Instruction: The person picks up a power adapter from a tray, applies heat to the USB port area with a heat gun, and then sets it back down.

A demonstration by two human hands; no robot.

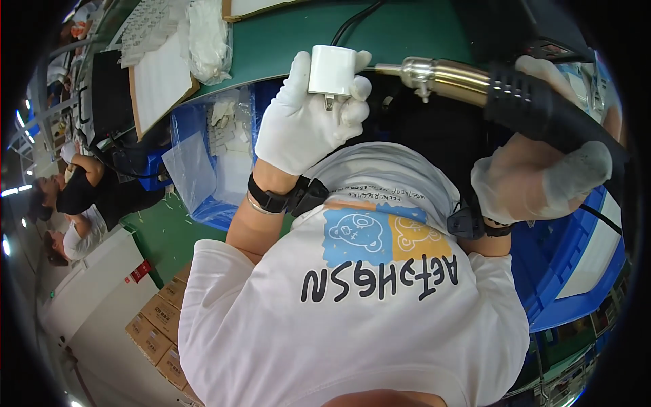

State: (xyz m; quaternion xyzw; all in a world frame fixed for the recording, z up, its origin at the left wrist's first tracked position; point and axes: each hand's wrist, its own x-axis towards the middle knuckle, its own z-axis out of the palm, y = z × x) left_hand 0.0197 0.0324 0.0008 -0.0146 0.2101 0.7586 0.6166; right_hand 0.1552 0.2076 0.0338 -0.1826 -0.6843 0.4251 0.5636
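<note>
My left hand (298, 132), in a white glove, is closed around a white plug-in charger (332, 70). The charger stands between thumb and fingers with its metal prongs pointing down toward my body. On the right, my right hand (539, 178), in a thin whitish glove, grips a torch-like tool (451, 78) with a brass-coloured metal barrel, a small side fitting and a black ribbed sleeve. Its narrow tip points left at the charger, a short gap apart from it. The tool's rear end is partly hidden by my hand.
A green worktable (285, 44) lies ahead, with a black cable (352, 24) and a clear plastic bag (207, 41) on it. A blue bin (220, 210) with a plastic liner stands at left, another blue bin (576, 271) at right. Cardboard boxes (159, 315) are stacked lower left; people sit far left.
</note>
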